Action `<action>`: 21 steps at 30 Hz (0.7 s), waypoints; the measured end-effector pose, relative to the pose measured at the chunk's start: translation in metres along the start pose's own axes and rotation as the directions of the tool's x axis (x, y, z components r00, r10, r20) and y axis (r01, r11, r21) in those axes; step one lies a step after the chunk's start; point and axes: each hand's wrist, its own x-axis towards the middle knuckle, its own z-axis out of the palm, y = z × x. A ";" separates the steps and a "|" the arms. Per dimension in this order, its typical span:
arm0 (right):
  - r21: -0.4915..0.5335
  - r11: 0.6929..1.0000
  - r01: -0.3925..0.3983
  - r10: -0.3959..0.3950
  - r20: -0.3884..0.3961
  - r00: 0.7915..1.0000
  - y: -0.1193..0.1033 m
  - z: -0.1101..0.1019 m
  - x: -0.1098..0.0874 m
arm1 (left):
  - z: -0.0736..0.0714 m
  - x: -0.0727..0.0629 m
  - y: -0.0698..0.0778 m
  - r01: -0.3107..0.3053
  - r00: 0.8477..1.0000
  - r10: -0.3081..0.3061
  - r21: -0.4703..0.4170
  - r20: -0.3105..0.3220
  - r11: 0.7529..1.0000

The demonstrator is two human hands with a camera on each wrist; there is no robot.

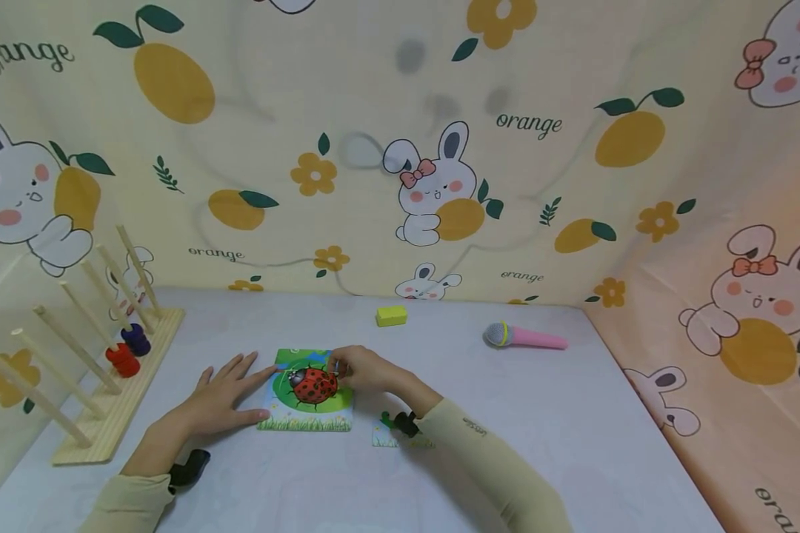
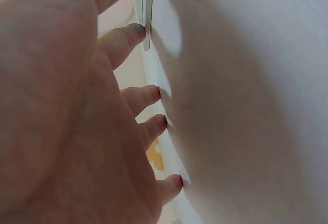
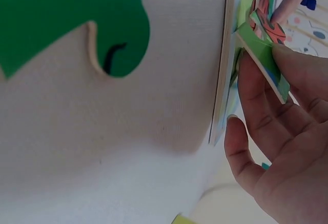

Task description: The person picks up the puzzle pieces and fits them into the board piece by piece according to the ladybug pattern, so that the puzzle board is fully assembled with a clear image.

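Here, the spread left hand [image 1: 220, 400] touches one puzzle [image 1: 308, 390], the right hand [image 1: 365, 369] pinching one piece [image 3: 266, 56].

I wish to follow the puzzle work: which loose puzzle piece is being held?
The piece pinched by the right hand at the ladybug board; the other loose one lies on the table, nobody touching it.
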 end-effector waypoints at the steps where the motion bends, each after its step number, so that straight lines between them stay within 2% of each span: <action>1: 0.003 1.000 -0.006 0.006 0.000 1.000 -0.001 0.001 0.000 | 0.000 0.000 0.000 0.000 1.000 0.000 0.001 0.001 1.000; 16: -0.142 0.989 -0.034 0.027 -0.051 0.998 -0.006 0.013 0.005 | 0.001 0.001 -0.002 -0.006 1.000 0.006 0.004 -0.003 1.000; 21: -0.209 0.977 -0.040 0.024 -0.076 0.997 -0.007 0.015 0.002 | 0.002 0.002 -0.003 -0.005 1.000 0.005 0.004 -0.001 1.000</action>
